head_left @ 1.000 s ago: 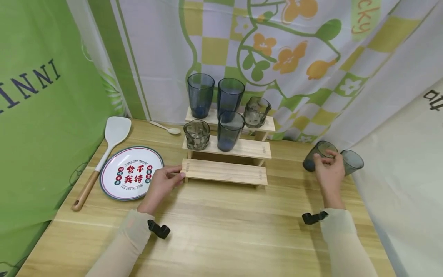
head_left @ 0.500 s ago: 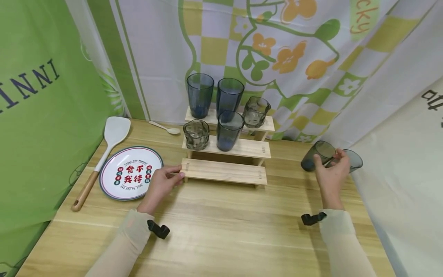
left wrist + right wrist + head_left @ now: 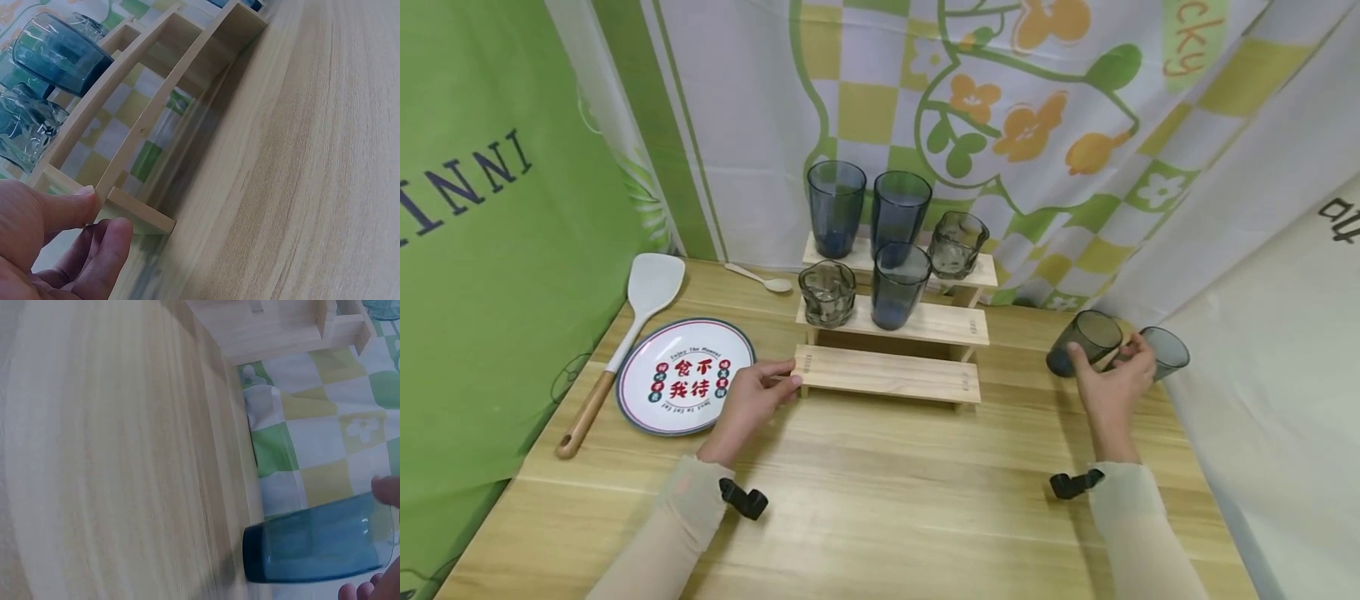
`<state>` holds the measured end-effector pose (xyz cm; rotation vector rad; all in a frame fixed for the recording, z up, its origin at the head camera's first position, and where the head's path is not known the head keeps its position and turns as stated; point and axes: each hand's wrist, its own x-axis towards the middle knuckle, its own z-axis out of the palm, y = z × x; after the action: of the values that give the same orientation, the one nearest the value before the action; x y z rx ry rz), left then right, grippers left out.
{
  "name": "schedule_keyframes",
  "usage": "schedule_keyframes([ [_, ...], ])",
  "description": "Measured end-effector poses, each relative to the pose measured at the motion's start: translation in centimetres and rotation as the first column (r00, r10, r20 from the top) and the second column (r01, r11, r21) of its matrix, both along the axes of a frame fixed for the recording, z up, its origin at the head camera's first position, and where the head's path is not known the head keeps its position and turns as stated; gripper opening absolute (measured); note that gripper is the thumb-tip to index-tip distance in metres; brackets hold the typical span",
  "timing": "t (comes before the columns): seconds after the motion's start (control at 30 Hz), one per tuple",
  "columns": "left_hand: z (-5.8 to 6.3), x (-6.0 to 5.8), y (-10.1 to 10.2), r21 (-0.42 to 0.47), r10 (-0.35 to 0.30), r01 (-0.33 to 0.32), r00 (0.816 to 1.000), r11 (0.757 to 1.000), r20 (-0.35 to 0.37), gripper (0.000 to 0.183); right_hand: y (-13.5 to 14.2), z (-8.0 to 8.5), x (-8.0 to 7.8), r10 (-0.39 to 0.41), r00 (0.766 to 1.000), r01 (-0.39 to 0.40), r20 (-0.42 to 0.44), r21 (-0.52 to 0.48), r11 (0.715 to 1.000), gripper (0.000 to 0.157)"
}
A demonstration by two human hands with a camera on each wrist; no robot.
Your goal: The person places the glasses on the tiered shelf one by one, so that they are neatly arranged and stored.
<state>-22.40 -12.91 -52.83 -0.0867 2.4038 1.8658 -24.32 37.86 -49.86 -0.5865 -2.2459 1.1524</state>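
Note:
In the head view, my left hand (image 3: pixel 751 410) pinches the left end of the lowest board of a three-step wooden rack (image 3: pixel 887 375). The left wrist view shows its thumb and fingers on the board's corner. At the right, my right hand (image 3: pixel 1114 398) grips a tall blue-tinted drinking glass (image 3: pixel 1075 348) near its rim. That glass leans slightly; in the right wrist view its thick dark base (image 3: pixel 254 553) is close to the tabletop, and I cannot tell if they touch. A second tall glass (image 3: pixel 1171 352) stands behind my right fingers, partly hidden.
On the top step are two tall blue glasses (image 3: pixel 837 208) and a short wavy glass (image 3: pixel 958 244). The middle step bears another wavy glass (image 3: pixel 827 293) and a tall one (image 3: pixel 898 287). Left lie a plate (image 3: pixel 685 375), a spatula (image 3: pixel 653 287) and a small spoon (image 3: pixel 775 284). Curtains hang behind.
My right hand has shifted slightly left with the tall glass, widening its distance from the second glass. My left hand stays on the rack.

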Motion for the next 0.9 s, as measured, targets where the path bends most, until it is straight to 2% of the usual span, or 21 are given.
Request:
schedule_keyframes([
  [0.07,0.0,-0.1,0.0,0.012,0.003,-0.003,1.0,1.0,0.004,0.038,0.2,0.1,-0.2,0.049,0.999,-0.05,-0.009,-0.101,0.994,0.095],
  [0.17,0.0,-0.4,0.2,0.028,-0.006,0.006,1.0,1.0,0.0,0.039,0.9,0.1,-0.8,0.121,0.992,-0.123,-0.023,-0.258,0.958,0.104],
  [0.3,-0.1,-0.5,0.3,0.035,-0.009,0.009,1.0,0.999,-0.001,0.038,1.8,-0.2,-2.0,0.158,0.987,-0.157,-0.028,-0.363,0.919,0.108],
  [0.5,-0.2,-0.2,0.2,0.028,-0.017,0.017,1.0,0.999,-0.01,0.037,2.2,-1.1,-3.1,0.141,0.988,-0.155,-0.065,-0.385,0.91,0.093],
  [0.57,-0.2,-0.1,0.1,0.034,-0.015,0.016,1.0,0.999,-0.006,0.037,2.0,-1.2,-3.1,0.133,0.99,-0.142,-0.05,-0.368,0.919,0.086],
  [0.73,-0.1,0.0,0.0,0.036,-0.007,0.008,1.0,0.999,-0.006,0.037,1.5,-1.5,-2.9,0.148,0.988,-0.153,-0.042,-0.355,0.922,0.087],
  [0.9,-0.1,0.0,-0.1,0.033,-0.001,0.002,1.0,0.999,-0.003,0.038,1.4,-1.7,-3.0,0.171,0.982,-0.186,-0.074,-0.395,0.9,0.088],
])
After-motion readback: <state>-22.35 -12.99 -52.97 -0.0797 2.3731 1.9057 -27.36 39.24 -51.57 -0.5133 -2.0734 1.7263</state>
